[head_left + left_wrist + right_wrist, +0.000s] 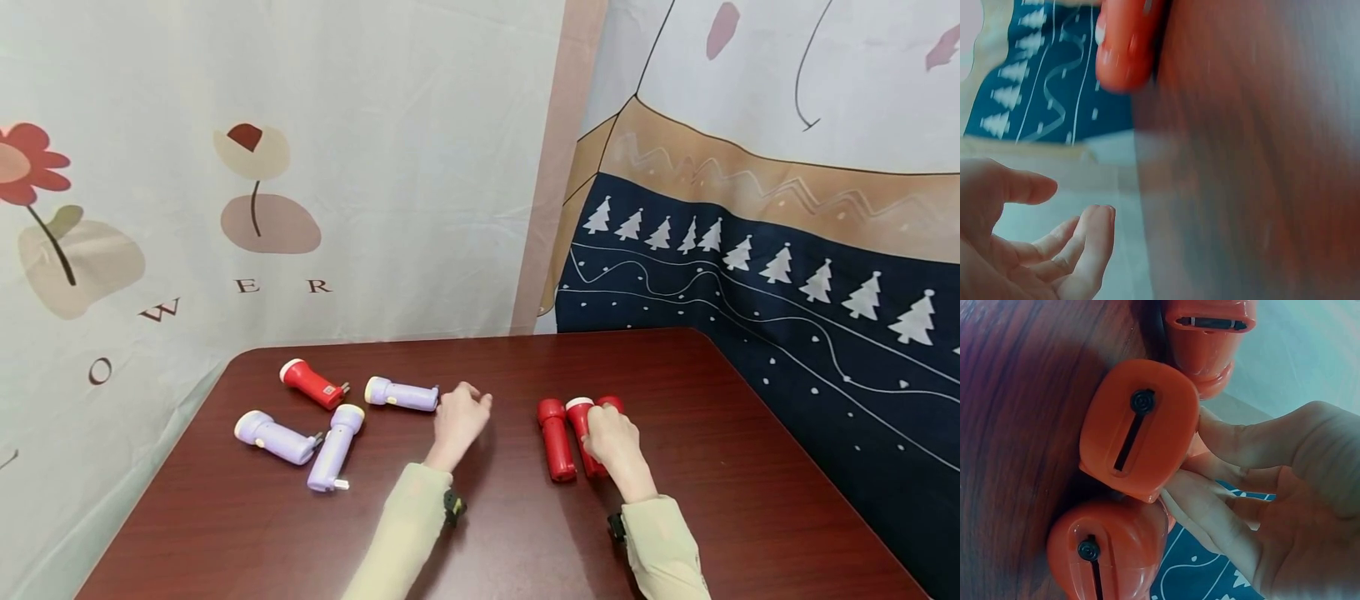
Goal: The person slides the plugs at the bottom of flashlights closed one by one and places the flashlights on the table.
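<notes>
My right hand [617,440] pinches a red flashlight with a white head rim [581,415] between thumb and fingers. The right wrist view shows that flashlight's end face [1154,437], with a dark slot and a small black knob. On its left lies a second red flashlight [557,440]; a third red flashlight [611,402] is mostly hidden behind the right hand. My left hand [459,421] is over the table beside the tail of a lilac flashlight [405,396]. In the left wrist view the left hand [1054,244] has its fingers loosely bent and holds nothing.
On the left of the brown table [480,550] lie a red flashlight with a white rim [311,383] and two lilac flashlights [277,437], [335,450], with metal prongs sticking out. Printed curtains [420,208] hang behind the table.
</notes>
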### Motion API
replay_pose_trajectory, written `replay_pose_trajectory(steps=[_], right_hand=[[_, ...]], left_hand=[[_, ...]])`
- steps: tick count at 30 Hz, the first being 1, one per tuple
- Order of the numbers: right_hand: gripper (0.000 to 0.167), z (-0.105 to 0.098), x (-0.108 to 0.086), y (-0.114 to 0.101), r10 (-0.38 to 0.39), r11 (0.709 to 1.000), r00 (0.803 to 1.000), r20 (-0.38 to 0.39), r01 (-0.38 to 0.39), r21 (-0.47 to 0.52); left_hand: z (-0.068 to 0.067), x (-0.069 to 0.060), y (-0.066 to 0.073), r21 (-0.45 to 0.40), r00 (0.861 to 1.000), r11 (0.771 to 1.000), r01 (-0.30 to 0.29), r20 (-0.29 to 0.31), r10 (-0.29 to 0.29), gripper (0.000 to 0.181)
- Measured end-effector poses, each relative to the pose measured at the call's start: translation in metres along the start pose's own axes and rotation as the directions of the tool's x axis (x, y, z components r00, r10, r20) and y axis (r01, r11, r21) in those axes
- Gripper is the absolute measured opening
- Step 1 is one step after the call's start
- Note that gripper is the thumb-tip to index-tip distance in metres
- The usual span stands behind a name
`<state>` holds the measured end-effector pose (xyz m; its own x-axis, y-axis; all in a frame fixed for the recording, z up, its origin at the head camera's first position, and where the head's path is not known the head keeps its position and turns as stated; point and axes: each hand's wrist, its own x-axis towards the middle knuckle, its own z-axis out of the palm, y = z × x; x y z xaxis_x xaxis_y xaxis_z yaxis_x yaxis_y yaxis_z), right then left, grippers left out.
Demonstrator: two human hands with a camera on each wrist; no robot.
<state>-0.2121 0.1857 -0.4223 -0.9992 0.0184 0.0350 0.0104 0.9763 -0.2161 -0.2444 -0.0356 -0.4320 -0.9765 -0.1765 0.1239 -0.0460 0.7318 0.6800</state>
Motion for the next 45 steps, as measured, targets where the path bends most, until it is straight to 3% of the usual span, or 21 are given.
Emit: replay_pose_trajectory(steps=[7, 13, 16, 21, 26, 35, 45], right_hand=[[0.018, 0.0, 0.0, 0.0, 0.0, 1.0, 1.0, 0.009, 0.0, 0.005], [0.018, 0.0, 0.001, 0.001, -0.002, 1.0, 1.0, 0.013, 0.002, 0.005], [0.018, 0.0, 0.001, 0.001, -0.007, 1.0, 1.0, 0.016, 0.007, 0.007], [0.018, -0.001, 0.0, 0.001, -0.009, 1.0, 1.0, 0.016, 0.009, 0.009], [0.017, -0.001, 0.0, 0.002, -0.005, 1.0, 1.0, 0.012, 0.005, 0.009], [0.018, -0.001, -0.001, 0.0, 0.001, 1.0, 1.0, 0.02, -0.001, 0.009], [0.017, -0.001, -0.001, -0.001, -0.002, 1.0, 1.0, 0.005, 0.002, 0.0]], left_hand=[[-0.047, 0.012, -0.043, 0.109, 0.995, 0.993, 0.051, -0.091, -0.041, 0.029], [-0.08, 0.009, -0.074, 0.194, 0.975, 0.978, 0.072, -0.218, -0.028, 0.032], [-0.091, 0.005, -0.083, 0.233, 0.967, 0.965, 0.118, -0.25, -0.057, 0.038], [-0.105, -0.003, -0.094, 0.281, 0.971, 0.937, 0.209, -0.174, -0.165, 0.044], [-0.11, -0.006, -0.104, 0.324, 0.967, 0.911, 0.254, -0.094, -0.236, 0.049], [-0.114, -0.011, -0.113, 0.315, 0.964, 0.912, 0.264, -0.111, -0.241, 0.043], [-0.12, -0.013, -0.116, 0.312, 0.965, 0.914, 0.258, -0.048, -0.256, 0.039]])
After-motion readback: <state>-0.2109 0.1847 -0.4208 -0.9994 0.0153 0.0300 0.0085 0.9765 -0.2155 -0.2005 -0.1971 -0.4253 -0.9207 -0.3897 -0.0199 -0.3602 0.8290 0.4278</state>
